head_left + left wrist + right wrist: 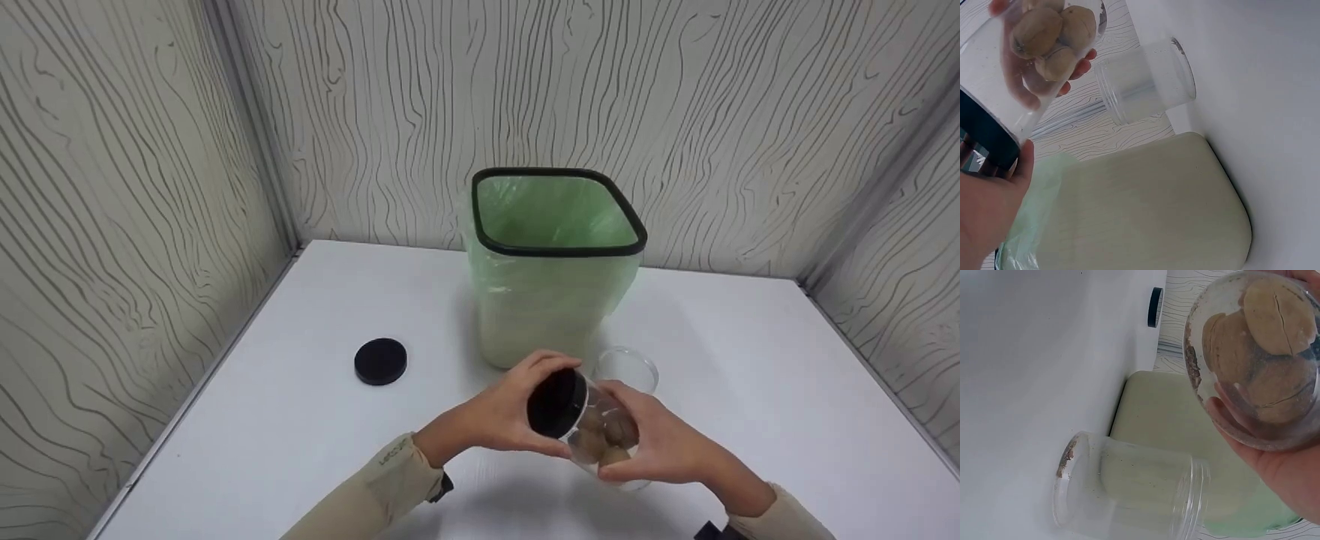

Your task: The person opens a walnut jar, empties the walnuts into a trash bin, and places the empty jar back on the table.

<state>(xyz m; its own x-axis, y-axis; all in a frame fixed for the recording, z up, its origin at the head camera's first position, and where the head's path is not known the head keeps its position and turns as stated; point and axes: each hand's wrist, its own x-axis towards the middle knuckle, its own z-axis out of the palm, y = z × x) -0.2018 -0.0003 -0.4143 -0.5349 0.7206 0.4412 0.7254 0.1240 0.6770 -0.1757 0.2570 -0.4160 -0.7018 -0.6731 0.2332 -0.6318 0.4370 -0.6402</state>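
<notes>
Jar (598, 401) of walnuts (592, 442) is leaning between two hands above the worktop (300, 420), black lid (553, 405) uppermost.
Head view: the left hand (499, 412) is holding the lid, fingers parted to its width, while the right hand (664, 442) is gripping the body, fingers curling round it; the bin (551, 304) is standing just beyond, the spare lid (381, 361) lying well off to the left. Left wrist view: the walnuts are lying at the base end, so keeping that end low should hold them off the mouth; the open jar (1145, 84) is standing beside the bin. Right wrist view: the right fingers are cupping the body near its base; steadying it there, without squeezing, while keeping the lid square should suit what seems to be lid work.
</notes>
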